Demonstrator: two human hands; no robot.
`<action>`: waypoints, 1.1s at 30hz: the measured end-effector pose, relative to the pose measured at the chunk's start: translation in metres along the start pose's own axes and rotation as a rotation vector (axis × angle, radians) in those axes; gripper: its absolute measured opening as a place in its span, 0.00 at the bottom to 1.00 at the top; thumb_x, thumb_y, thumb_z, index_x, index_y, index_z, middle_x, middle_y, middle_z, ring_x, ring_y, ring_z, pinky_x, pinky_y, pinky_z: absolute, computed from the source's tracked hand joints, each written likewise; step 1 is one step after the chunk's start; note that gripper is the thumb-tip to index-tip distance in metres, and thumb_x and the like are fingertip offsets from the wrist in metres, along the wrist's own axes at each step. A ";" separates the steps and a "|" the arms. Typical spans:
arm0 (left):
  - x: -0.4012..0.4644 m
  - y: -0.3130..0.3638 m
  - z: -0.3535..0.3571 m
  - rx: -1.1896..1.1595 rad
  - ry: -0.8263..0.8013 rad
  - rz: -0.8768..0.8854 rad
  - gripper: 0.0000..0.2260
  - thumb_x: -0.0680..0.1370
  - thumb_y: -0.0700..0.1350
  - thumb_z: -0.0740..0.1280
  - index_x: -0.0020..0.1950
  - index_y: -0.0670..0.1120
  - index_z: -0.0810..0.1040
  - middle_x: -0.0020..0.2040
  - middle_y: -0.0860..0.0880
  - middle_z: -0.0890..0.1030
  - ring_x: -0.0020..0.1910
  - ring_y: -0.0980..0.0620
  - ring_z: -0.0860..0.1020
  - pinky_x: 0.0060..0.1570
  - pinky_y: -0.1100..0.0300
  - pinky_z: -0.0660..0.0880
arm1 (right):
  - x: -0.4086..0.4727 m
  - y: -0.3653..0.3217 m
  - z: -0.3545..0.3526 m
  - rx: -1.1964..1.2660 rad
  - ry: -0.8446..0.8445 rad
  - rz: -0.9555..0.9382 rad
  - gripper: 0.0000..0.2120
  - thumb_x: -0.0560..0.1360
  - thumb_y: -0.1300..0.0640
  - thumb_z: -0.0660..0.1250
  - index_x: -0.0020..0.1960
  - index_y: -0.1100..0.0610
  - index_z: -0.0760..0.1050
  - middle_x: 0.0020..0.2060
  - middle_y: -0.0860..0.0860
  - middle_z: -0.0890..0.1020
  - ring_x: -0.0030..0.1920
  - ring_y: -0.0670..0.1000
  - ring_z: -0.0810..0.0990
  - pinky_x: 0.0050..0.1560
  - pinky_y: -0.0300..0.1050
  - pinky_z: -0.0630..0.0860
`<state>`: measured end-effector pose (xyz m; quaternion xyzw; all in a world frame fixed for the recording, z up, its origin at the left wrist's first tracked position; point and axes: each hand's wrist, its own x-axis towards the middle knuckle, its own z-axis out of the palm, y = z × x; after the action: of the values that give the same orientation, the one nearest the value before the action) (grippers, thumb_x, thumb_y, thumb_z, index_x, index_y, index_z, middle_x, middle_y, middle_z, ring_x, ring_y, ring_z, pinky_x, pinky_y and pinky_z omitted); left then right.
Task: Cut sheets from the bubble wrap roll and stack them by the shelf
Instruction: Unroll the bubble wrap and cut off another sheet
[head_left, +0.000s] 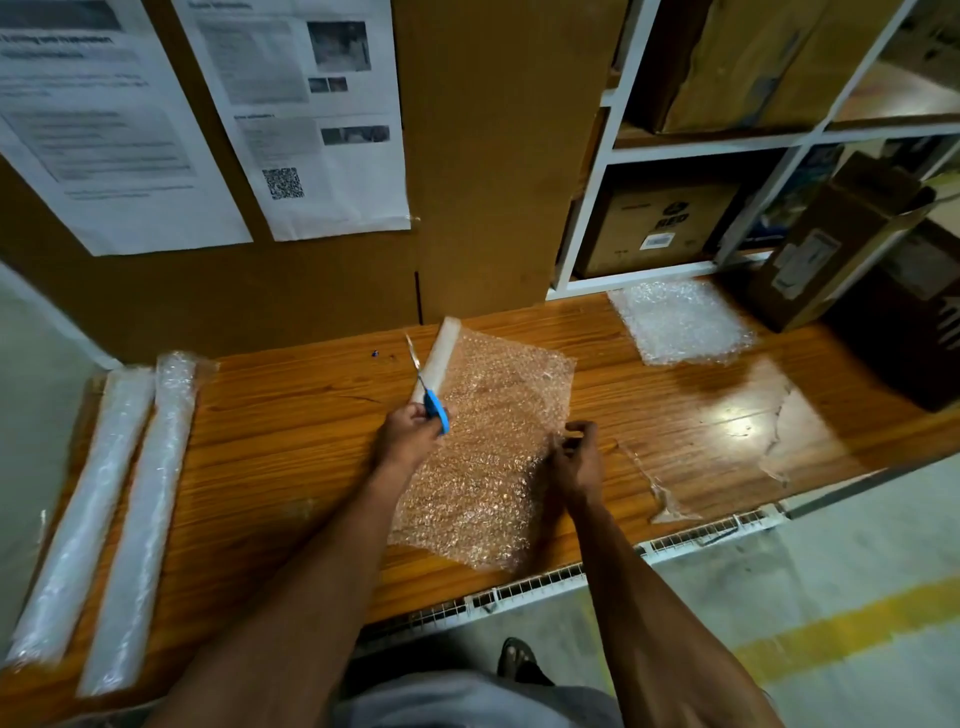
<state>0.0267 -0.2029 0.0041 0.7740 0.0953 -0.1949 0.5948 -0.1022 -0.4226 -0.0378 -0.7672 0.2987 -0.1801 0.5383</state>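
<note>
A bubble wrap roll (440, 358) lies at the middle of the wooden table (291, 431), with an unrolled sheet (493, 441) spread out to its right and toward me. My left hand (410, 431) grips blue-handled scissors (428, 395), blades pointing away along the roll's left side. My right hand (576, 457) pinches the sheet's right edge. A stack of cut bubble wrap sheets (680, 322) lies at the far right of the table, just in front of the white shelf (597, 208).
Two more bubble wrap rolls (140, 519) lie along the table's left end. Cardboard boxes (831, 244) stand at the far right beside the shelf. Thin plastic scraps (779, 415) lie on the table's right part. Papers hang on the brown board behind.
</note>
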 end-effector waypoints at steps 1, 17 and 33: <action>-0.005 -0.001 0.006 -0.049 -0.098 -0.039 0.10 0.75 0.49 0.78 0.49 0.45 0.83 0.45 0.45 0.86 0.38 0.52 0.81 0.34 0.59 0.79 | -0.001 0.001 0.000 0.015 -0.002 -0.001 0.11 0.83 0.52 0.69 0.61 0.52 0.70 0.45 0.49 0.83 0.43 0.51 0.82 0.34 0.31 0.74; 0.017 -0.008 -0.022 0.355 0.343 0.023 0.16 0.79 0.58 0.71 0.57 0.47 0.86 0.52 0.46 0.87 0.50 0.43 0.83 0.47 0.52 0.80 | 0.014 -0.010 -0.023 -0.023 0.100 0.082 0.25 0.84 0.51 0.61 0.74 0.66 0.73 0.68 0.63 0.79 0.68 0.57 0.76 0.59 0.25 0.67; -0.001 -0.011 0.021 0.178 0.006 0.005 0.09 0.81 0.48 0.70 0.55 0.46 0.87 0.45 0.51 0.87 0.41 0.50 0.81 0.38 0.57 0.71 | 0.002 0.001 0.004 -0.951 -0.367 -0.052 0.38 0.82 0.51 0.68 0.85 0.51 0.51 0.85 0.55 0.50 0.84 0.58 0.50 0.83 0.61 0.49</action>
<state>0.0181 -0.2197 -0.0096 0.8247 0.0774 -0.1991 0.5238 -0.0981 -0.4212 -0.0405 -0.9535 0.2288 0.1002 0.1685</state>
